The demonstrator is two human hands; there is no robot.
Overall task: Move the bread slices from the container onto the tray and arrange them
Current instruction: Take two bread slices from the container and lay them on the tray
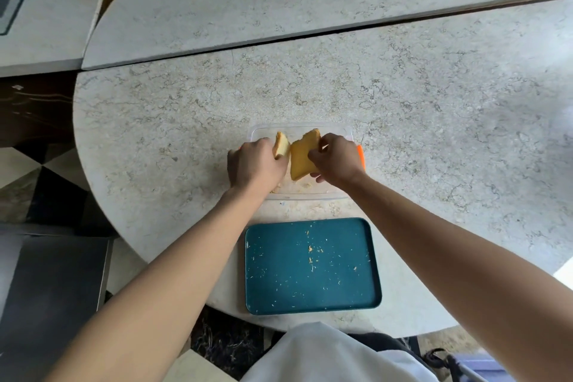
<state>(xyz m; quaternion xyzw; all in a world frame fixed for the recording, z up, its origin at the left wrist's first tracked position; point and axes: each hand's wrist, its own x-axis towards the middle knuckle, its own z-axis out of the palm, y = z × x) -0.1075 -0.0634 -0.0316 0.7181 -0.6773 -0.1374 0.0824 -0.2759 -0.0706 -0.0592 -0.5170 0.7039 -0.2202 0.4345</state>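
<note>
A clear plastic container (305, 129) with an orange clip (360, 156) on its right side sits on the stone table. Both of my hands are over it. My left hand (255, 166) grips a pale bread slice (282, 147), held nearly upright. My right hand (336, 160) grips a larger golden bread slice (302, 153), tilted on its edge. The two slices are close together above the container floor, where crumbs lie. Nearer to me lies a teal rectangular tray (373, 263) that holds only scattered crumbs.
The round marble table (434, 121) has a seam across its far half. Its front edge curves just below the tray. A dark floor and a low dark surface (52, 288) lie to the left. My white garment (325, 357) shows at the bottom.
</note>
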